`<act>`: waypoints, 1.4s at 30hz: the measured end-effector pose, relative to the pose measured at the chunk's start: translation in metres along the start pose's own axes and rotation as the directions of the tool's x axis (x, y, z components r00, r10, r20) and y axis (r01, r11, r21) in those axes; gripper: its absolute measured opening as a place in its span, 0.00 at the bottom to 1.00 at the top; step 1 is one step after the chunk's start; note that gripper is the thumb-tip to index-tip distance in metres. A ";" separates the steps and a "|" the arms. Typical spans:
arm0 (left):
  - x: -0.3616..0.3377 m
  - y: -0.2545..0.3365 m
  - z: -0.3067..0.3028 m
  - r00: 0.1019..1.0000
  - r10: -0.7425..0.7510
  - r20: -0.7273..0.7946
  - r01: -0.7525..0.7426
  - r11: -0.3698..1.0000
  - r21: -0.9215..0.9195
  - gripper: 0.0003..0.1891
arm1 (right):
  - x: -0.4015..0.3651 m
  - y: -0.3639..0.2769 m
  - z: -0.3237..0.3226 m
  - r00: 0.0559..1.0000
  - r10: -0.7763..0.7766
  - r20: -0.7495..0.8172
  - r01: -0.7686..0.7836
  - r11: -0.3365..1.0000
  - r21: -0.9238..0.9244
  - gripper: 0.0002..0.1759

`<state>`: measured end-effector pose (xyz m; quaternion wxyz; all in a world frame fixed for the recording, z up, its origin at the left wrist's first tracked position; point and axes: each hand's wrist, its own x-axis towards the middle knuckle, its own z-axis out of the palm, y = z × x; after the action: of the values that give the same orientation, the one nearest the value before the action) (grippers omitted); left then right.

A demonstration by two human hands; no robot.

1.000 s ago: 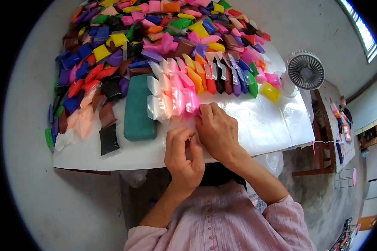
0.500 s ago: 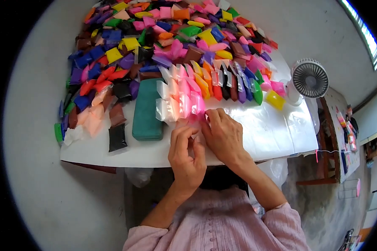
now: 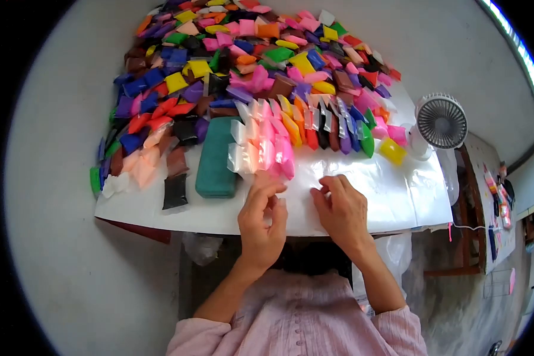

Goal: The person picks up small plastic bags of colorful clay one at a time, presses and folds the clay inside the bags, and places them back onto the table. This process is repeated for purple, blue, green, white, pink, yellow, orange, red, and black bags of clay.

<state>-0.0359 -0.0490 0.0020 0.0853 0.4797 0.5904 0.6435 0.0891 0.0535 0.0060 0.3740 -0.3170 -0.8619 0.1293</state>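
Rows of small clear packets stand close together on the white table, with white, peach and pink packets point(image 3: 266, 148) beside a green box point(image 3: 216, 157). My left hand point(image 3: 263, 216) is just in front of the peach and pink packets, its fingers curled and a gap between thumb and fingers; nothing shows in it. To its right, my right hand point(image 3: 343, 210) hovers over the white sheet, fingers bent and apart, holding nothing. Behind it, orange, red, black, brown, purple, blue and green packets point(image 3: 332, 132) continue the row.
A large heap of coloured packets point(image 3: 267, 56) covers the back of the table point(image 3: 391, 207). A black packet point(image 3: 175, 191) lies left of the green box. At the right are a yellow packet point(image 3: 392, 152) and a small white fan point(image 3: 441, 121).
My right hand has moved away from the pink packets, to the right, and its fingers have opened. My left hand remains near the front of the row. The view has shifted slightly.
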 end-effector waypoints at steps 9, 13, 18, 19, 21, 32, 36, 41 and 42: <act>0.033 0.011 -0.092 0.996 0.045 -0.072 -0.021 0.951 0.307 0.05 | -0.014 0.006 -0.002 0.998 -0.066 -0.021 0.064 0.995 -0.074 0.09; 0.076 -0.016 -0.148 0.956 -0.069 -0.286 0.124 0.977 0.176 0.07 | -0.014 0.006 -0.003 0.998 -0.063 -0.001 0.063 0.996 -0.070 0.09; 0.142 -0.062 -0.185 0.981 0.055 -0.186 0.019 0.926 0.377 0.08 | -0.015 0.006 -0.002 0.998 -0.064 0.002 0.064 0.994 -0.089 0.08; 0.159 -0.070 -0.187 0.982 0.090 -0.169 -0.005 0.896 0.445 0.09 | -0.015 0.006 -0.002 0.998 -0.064 0.001 0.064 0.994 -0.085 0.08; 0.193 -0.079 -0.185 0.980 0.156 -0.127 -0.057 0.821 0.568 0.12 | -0.015 0.007 -0.002 0.998 -0.066 -0.002 0.066 0.995 -0.080 0.08; 0.280 -0.141 -0.160 0.992 0.072 0.100 -0.112 0.190 0.975 0.25 | -0.010 0.004 -0.004 1.000 -0.015 -0.002 0.015 1.000 -0.007 0.09; 0.294 -0.140 -0.166 0.998 -0.015 0.053 -0.048 0.254 0.966 0.26 | -0.010 0.003 -0.005 1.000 -0.016 0.001 0.016 1.000 0.001 0.09; 0.286 -0.119 -0.169 0.991 0.122 -0.057 -0.012 0.500 0.866 0.32 | -0.011 0.004 -0.005 0.999 -0.029 -0.019 0.029 1.000 0.004 0.09; 0.280 -0.112 -0.167 0.970 0.228 -0.079 -0.071 0.584 0.808 0.33 | -0.011 0.003 -0.005 0.999 -0.027 -0.021 0.027 1.000 0.001 0.09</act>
<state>-0.3544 0.0600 0.0785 -0.2452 0.4565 0.7783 0.3546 0.0998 0.0487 0.0017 0.3848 -0.3067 -0.8620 0.1214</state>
